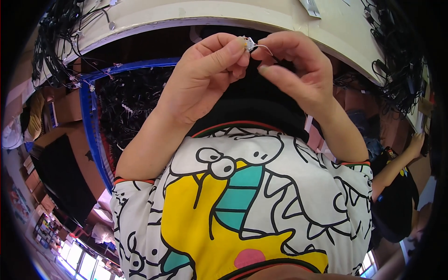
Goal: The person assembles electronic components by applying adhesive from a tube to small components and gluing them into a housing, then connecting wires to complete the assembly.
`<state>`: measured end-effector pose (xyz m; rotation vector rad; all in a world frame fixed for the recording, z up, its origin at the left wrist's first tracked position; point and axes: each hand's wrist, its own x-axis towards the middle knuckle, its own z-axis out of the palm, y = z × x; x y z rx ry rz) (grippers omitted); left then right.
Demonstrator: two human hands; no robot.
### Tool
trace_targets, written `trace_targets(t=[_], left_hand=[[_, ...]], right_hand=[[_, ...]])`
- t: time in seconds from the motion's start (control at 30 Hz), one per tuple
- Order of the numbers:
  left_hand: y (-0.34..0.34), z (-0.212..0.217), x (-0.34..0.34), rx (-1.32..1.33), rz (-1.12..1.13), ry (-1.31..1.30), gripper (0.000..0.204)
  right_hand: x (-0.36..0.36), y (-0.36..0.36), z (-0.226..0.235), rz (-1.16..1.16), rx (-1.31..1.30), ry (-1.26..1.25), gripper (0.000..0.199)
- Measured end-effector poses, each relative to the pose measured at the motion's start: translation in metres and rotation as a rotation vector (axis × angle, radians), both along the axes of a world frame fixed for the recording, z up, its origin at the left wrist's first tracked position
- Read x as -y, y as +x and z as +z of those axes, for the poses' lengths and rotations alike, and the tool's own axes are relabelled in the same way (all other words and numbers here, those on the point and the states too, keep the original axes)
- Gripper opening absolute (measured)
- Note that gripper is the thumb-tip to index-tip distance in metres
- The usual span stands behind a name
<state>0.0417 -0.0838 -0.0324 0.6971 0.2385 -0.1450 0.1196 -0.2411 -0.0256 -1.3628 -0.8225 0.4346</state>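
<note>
Just past the near edge of the bench, my left hand (210, 60) pinches a small white connector-like part (249, 44) between thumb and forefinger. Its exact kind is too small to make out. A thin white wire (265, 47) curves out of it toward my right hand (298, 65). The thumb and forefinger of that hand are apart, with the fingers loosely bent close beside the part. The wire passes in front of these fingers, and no grip on it shows.
A pale bench (163, 23) arcs across the top. Bundles of black cables hang at its left (53, 42) and right (396, 65). Below my hands, to the left, stands a blue-rimmed bin (88, 112) full of black cables. Another person's arm (396, 163) is at the right.
</note>
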Motion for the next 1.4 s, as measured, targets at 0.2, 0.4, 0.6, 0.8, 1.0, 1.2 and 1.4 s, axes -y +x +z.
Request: trace_targets(t=[0.2,0.4,0.6,0.8,1.0,1.2,1.4], left_hand=[[-0.003,0.021,-0.014,0.047,-0.202,0.492,0.016],[-0.001,0.025,-0.019,0.067,-0.270,0.583,0.013],[0.000,0.010,-0.016,0.132,-0.079,0.552,0.013],[0.000,0.005,-0.014,0.110,0.026,0.559,0.013],[-0.002,0.003,-0.013,0.127,0.091,0.574,0.013],[-0.003,0.000,-0.013,0.096,0.080,0.508,0.014],[-0.005,0.002,-0.016,0.060,0.034,0.392,0.015]], right_hand=[[0.005,0.015,0.001,0.093,-0.143,-0.106,0.011],[0.003,0.020,0.002,0.253,-0.143,-0.176,0.013],[0.005,0.011,-0.006,0.080,0.075,0.001,0.021],[0.003,0.005,-0.003,0.002,0.329,-0.043,0.028],[-0.002,-0.005,0.003,-0.071,-0.090,-0.073,0.022],[-0.006,-0.004,0.001,-0.130,0.467,-0.112,0.023],[-0.007,-0.004,-0.001,-0.166,0.570,-0.107,0.024]])
